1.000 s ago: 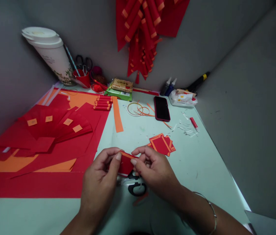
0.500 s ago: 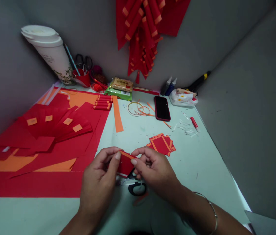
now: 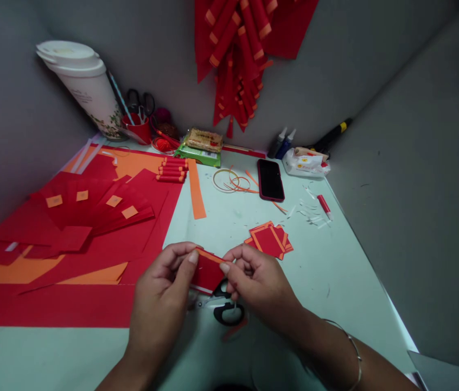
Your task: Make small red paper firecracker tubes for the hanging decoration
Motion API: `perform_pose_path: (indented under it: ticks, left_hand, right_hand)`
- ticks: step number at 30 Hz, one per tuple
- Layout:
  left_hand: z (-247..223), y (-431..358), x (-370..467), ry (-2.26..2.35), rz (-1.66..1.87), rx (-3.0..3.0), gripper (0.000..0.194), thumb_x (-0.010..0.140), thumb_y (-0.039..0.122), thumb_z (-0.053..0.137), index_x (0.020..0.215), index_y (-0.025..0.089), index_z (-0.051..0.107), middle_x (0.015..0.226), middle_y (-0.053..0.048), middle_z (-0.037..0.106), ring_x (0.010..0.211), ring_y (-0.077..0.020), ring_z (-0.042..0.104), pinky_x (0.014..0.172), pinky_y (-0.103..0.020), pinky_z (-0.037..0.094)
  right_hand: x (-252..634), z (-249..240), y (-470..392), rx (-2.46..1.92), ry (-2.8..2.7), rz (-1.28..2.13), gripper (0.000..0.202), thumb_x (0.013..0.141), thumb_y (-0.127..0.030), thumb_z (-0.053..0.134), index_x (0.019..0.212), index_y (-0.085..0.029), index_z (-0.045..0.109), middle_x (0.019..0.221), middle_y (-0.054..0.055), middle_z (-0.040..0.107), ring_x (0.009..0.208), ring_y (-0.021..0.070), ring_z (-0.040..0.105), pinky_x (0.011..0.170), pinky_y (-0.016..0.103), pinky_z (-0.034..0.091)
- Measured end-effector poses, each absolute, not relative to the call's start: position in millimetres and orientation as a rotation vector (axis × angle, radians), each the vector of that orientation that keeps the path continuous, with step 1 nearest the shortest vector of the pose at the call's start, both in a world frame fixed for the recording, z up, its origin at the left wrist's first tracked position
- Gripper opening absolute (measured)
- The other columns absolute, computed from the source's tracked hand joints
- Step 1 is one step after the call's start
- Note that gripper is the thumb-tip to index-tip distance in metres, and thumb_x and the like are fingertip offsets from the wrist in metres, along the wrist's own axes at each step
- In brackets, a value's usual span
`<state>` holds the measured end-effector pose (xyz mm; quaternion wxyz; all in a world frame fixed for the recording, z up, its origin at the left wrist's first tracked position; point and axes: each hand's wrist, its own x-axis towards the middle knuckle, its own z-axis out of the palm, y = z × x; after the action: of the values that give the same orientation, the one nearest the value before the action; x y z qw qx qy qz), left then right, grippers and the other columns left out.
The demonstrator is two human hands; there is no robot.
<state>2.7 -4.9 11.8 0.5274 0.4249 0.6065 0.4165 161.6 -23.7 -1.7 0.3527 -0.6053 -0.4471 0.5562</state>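
Note:
A small red paper piece (image 3: 208, 272) with an orange strip along its top edge and a white strip along its lower edge is held up between both hands. My left hand (image 3: 163, 293) pinches its upper left corner between thumb and fingers. At the upper right end, my right hand (image 3: 256, 279) pinches the same piece. Black-handled scissors (image 3: 229, 313) lie on the table just beneath, partly hidden by the paper. Behind my right hand rests a pile of red cards with orange borders (image 3: 269, 240).
Red and orange sheets (image 3: 132, 239) cover the left side. Small red rolls (image 3: 171, 170), an orange strip (image 3: 197, 190), a phone (image 3: 271, 180), a red tube (image 3: 324, 205) and a large cup (image 3: 85, 89) stand or lie farther back. Red decorations (image 3: 240, 49) hang on the wall.
My left hand has shifted slightly left along with the paper. My thumbs are a little farther apart, and more of the paper and scissors shows.

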Motion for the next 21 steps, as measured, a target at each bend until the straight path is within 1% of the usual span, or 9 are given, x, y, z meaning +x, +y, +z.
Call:
perform_pose_path:
  ticks: [2,5,8,9,13,19,21]
  left_hand:
    - [9.7,-3.5,0.9,1.429,0.97,0.975,0.025,0.077,0.045,0.071,0.085,0.022,0.067,0.068,0.004,0.069,0.054,-0.0116,0.058,0.045,-0.018,0.044]
    - [6.3,-1.9,-0.9,1.405,0.943,0.97,0.022,0.079,0.043,0.07,0.089,0.023,0.067,0.073,0.004,0.07,0.06,-0.0113,0.06,0.051,-0.018,0.046]
    - [5.7,-1.1,0.1,1.367,0.94,1.02,0.024,0.08,0.043,0.07,0.094,0.023,0.068,0.077,0.003,0.07,0.065,-0.0115,0.06,0.056,-0.018,0.047]
    - [6.0,-0.9,0.8,1.361,0.933,1.032,0.025,0.079,0.044,0.071,0.093,0.023,0.069,0.076,0.003,0.07,0.065,-0.0117,0.06,0.056,-0.019,0.047]
    - [5.9,-0.2,1.9,1.392,0.884,1.045,0.024,0.076,0.044,0.074,0.08,0.021,0.069,0.07,0.002,0.069,0.062,-0.0124,0.06,0.055,-0.02,0.046]
    - [4.2,0.7,-2.3,1.422,0.836,1.004,0.029,0.076,0.05,0.073,0.083,0.022,0.07,0.066,0.004,0.068,0.055,-0.0119,0.055,0.05,-0.02,0.043]
    - [4.5,1.7,-4.0,1.433,0.847,1.012,0.029,0.076,0.05,0.073,0.08,0.022,0.07,0.065,0.004,0.067,0.056,-0.0119,0.054,0.051,-0.02,0.042]
  right_hand:
    - [161.3,-0.9,-23.6,-1.569,-1.155,1.433,0.014,0.085,-0.033,0.062,0.089,-0.02,0.064,0.057,-0.004,0.063,0.049,0.0109,0.056,0.05,0.023,0.044]
    - [161.1,0.7,-22.9,-1.567,-1.146,1.436,0.012,0.084,-0.032,0.063,0.087,-0.02,0.064,0.056,-0.004,0.062,0.048,0.011,0.055,0.05,0.024,0.044]
    - [161.0,1.5,-22.1,-1.572,-1.133,1.431,0.011,0.083,-0.031,0.063,0.084,-0.02,0.063,0.055,-0.005,0.06,0.047,0.011,0.055,0.049,0.024,0.043]
    - [161.0,1.5,-21.9,-1.574,-1.126,1.432,0.011,0.083,-0.03,0.063,0.084,-0.02,0.063,0.054,-0.005,0.06,0.048,0.011,0.055,0.05,0.024,0.043]
    - [161.8,-0.2,-21.5,-1.579,-1.135,1.441,0.011,0.082,-0.031,0.063,0.084,-0.02,0.063,0.055,-0.005,0.06,0.049,0.0113,0.054,0.05,0.024,0.043]
    - [164.0,-1.9,-20.3,-1.584,-1.152,1.439,0.01,0.082,-0.03,0.063,0.085,-0.02,0.064,0.057,-0.004,0.061,0.053,0.0123,0.057,0.054,0.026,0.046]
    - [164.0,-1.6,-19.6,-1.587,-1.133,1.445,0.01,0.081,-0.03,0.063,0.085,-0.02,0.064,0.058,-0.004,0.061,0.053,0.0128,0.057,0.054,0.026,0.046]
